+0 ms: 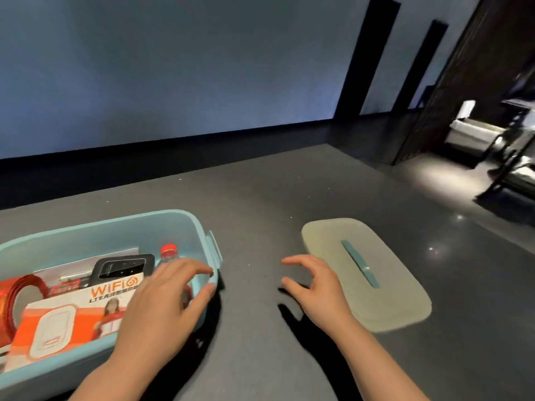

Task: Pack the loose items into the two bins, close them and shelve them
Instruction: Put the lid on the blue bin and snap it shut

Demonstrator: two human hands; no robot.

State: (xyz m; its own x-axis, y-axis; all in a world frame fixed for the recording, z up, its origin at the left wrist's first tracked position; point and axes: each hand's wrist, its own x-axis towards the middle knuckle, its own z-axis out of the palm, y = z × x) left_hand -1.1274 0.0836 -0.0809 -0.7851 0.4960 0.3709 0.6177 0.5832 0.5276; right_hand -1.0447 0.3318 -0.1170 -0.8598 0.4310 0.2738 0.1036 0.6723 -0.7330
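Teal plastic forms the bin, open-topped and already packed: a red-capped bottle at its right end, a black pocket router left of the bottle, an orange-and-white WiFi box in front of that, a roll of red tape at the bin's left end. Only 1 bin shows; where the second is I cannot tell.

Closing looks like the step in hand. The grey-beige lid lies flat on the dark table, well to the right of the bin, with its teal strap handle facing up. To do it well, I judge the left hand should steady the bin's right wall while the right hand lifts the lid by its near edge or strap, carries it level over the bin, lines its long side up with the bin's long side, then presses down evenly until the side latch can catch. The bottle cap stands close to rim height, so it may need pushing down.

The left hand sits over the bin's right end, fingers spread and curled, thumb against the outside of the rim, gripping nothing firmly. The right hand hovers between bin and lid, fingers spread and bent, empty; the lid's left edge lies just beside its knuckles, contact unclear.
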